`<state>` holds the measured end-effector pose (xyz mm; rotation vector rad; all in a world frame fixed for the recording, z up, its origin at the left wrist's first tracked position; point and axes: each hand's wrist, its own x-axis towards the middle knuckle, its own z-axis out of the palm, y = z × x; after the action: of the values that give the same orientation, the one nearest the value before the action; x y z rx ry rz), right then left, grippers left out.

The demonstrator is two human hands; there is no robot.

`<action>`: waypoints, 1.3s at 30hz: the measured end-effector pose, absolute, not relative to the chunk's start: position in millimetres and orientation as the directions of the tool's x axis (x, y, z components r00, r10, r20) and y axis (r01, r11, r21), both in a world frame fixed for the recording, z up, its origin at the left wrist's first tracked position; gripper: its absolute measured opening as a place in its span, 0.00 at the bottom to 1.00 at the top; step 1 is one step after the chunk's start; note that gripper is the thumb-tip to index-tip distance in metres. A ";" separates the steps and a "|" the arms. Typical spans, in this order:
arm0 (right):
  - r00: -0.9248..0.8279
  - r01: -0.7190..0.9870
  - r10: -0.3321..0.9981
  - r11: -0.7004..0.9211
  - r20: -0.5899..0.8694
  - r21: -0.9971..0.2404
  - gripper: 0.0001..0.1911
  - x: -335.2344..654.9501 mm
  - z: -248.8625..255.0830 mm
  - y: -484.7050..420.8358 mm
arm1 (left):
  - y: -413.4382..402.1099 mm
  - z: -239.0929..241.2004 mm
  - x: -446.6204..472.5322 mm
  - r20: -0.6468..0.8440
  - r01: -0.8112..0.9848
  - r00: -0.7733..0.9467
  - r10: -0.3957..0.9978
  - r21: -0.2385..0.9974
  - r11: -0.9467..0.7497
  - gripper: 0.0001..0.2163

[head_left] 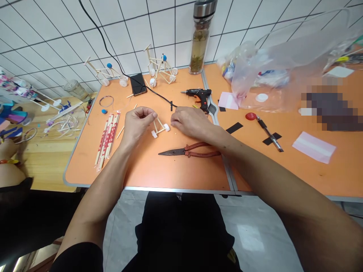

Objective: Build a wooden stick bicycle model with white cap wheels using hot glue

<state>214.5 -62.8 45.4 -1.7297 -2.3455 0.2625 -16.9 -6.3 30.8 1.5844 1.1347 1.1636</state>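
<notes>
My left hand (138,122) is closed, thumb and forefinger pinched at the top of a small frame of thin wooden sticks (161,130). White wheels (166,127) sit at the ends of the frame's lower stick. Just right of the frame, my right hand (189,120) is curled, its fingertips partly hidden; what they hold, if anything, does not show. Long-nose pliers (172,152) with red handles lie below my right hand, partly under the forearm. Beyond it rests a black glue gun (200,96). Wrapped chopsticks (107,141) lie left of my left hand.
Two stick models with wheels (163,70) stand at the back near a phone (138,84) and a glass tea bottle (199,49). A black cord (106,47) crosses the table. Rightward are a pen (269,132), plastic bags (261,83) and pink paper (314,147). Another person's arm (11,166) is at left.
</notes>
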 end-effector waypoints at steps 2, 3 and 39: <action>-0.234 0.916 0.962 0.267 0.140 -0.301 0.15 222.0 46.5 -64.2 | -5.9 31.3 -17.1 0.197 0.168 0.152 0.969 0.961 -0.222 0.07; -0.202 0.912 0.964 0.251 0.175 -0.326 0.14 226.3 47.6 -64.9 | -5.5 31.4 -17.2 0.194 0.157 0.152 0.969 0.963 -0.218 0.07; -0.144 0.836 0.980 0.195 0.138 -0.512 0.21 244.1 38.3 -87.4 | -9.5 32.1 -9.4 -0.056 0.057 0.120 0.991 0.997 0.049 0.11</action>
<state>244.1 -87.4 38.3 -1.6937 -2.0385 0.4382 -9.4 -9.5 32.1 1.2649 1.1822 1.0546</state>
